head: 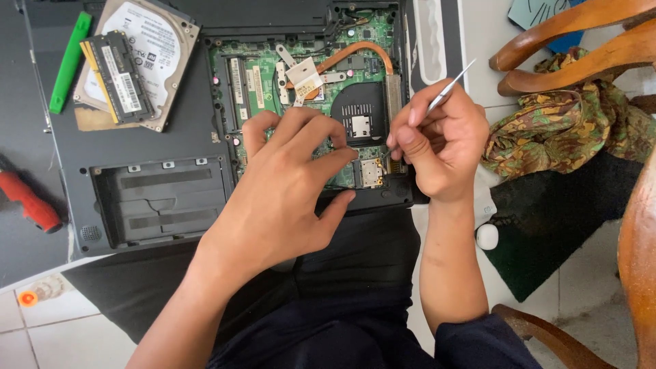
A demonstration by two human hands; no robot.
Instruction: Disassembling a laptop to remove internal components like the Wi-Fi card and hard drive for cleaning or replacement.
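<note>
From the head camera we look down on an opened laptop (137,157) lying bottom-up, its green circuit board (249,75) exposed with a copper heat pipe (362,49) curving over it. Our left hand (287,184) lies spread across the lower part of the board, fingers half curled and pressing down on it; it grips nothing that we can see. Our right hand (441,140) is closed in a pinch around a thin metal tool (451,85), whose bright upper end sticks out above the knuckles towards the upper right. Its lower tip is hidden behind the fingers, just beside the small square gold-coloured module (371,173) at the board's lower right edge.

On the laptop's dark shell at upper left rests a silver hard drive (160,51) with a round-cornered white label, and on top of it a memory stick (117,76) carrying a narrow white sticker. A green plastic pry tool (70,63) lies just left of them. A red-handled screwdriver (29,201) sits at the far left edge. To the right, a patterned green and brown cloth (567,123) is heaped under a wooden chair (581,41).
</note>
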